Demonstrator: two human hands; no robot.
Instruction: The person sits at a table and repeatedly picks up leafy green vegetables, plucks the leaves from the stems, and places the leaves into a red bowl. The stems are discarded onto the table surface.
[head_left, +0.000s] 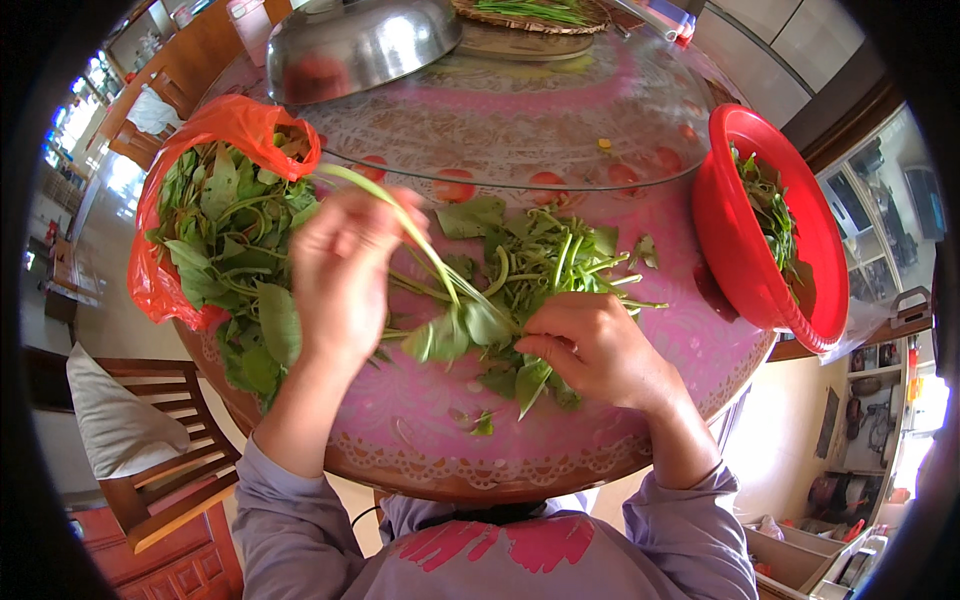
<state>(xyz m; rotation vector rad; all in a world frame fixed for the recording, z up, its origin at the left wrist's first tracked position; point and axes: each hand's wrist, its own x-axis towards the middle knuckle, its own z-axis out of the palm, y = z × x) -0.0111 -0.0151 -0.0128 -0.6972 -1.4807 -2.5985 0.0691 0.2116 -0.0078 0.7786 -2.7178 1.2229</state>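
My left hand (337, 277), blurred by motion, grips a long pale-green stem (409, 225) of a leafy vegetable. Blurred leaves (442, 334) hang from the stem's lower end, between my hands. My right hand (600, 349) has thumb and fingers curled together by the leafy end; what lies inside the pinch is partly hidden. Behind and under that hand a pile of picked greens (532, 255) rests on the pink patterned tablecloth (420, 405). Left of my left hand, an orange-red plastic bag (247, 124) gapes around a large bunch of leafy greens (225, 225).
A red plastic basin (716, 217) with greens inside tilts at the table's right edge. Farther back lie a glass turntable (525, 142), a steel domed lid (360, 52) and a woven tray (536, 15) of thin green stalks. A wooden chair (169, 442) stands at left.
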